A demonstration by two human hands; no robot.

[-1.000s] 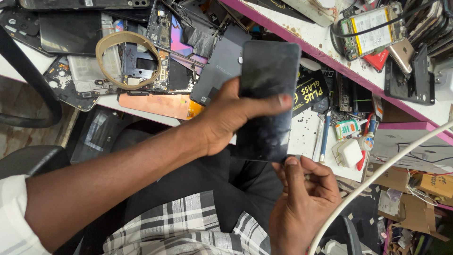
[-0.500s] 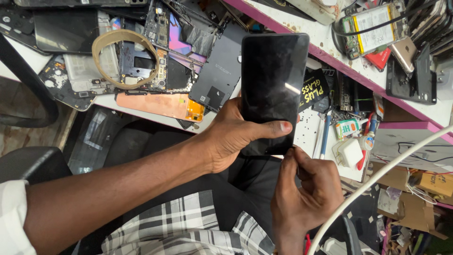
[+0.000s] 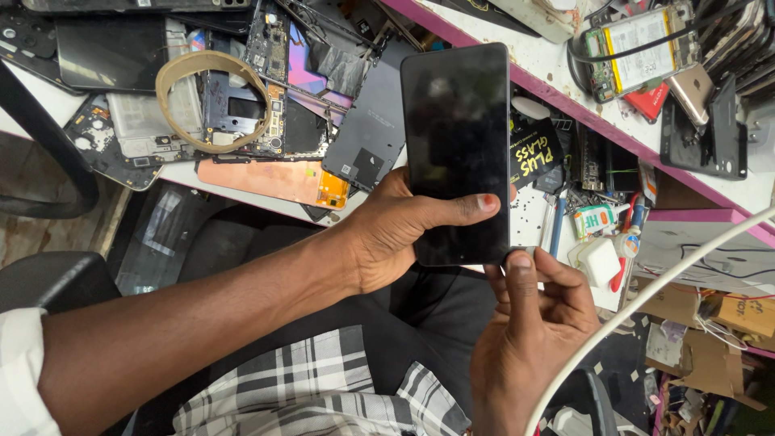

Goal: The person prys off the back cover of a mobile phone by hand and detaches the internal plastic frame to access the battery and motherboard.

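A white bench (image 3: 557, 60) with a pink edge runs across the top, buried in phone parts: back covers, circuit boards, a grey panel (image 3: 367, 137), an orange sheet (image 3: 274, 179) and a tan tape ring (image 3: 211, 101) to the left. A dark chair arm (image 3: 48, 169) curves at far left. A white cable (image 3: 646, 307) crosses the lower right in front of boxes I can't make out. Held up over the clutter is the phone (image 3: 456, 153), screen dark, hiding whatever lies behind it. The left hand (image 3: 395, 234) grips it, thumb across the glass and fingers wrapped behind, out of sight. The right hand (image 3: 529, 323) sits just under its lower corner, fingers curled together, thumb tip touching the edge; whether it pinches anything I cannot tell.
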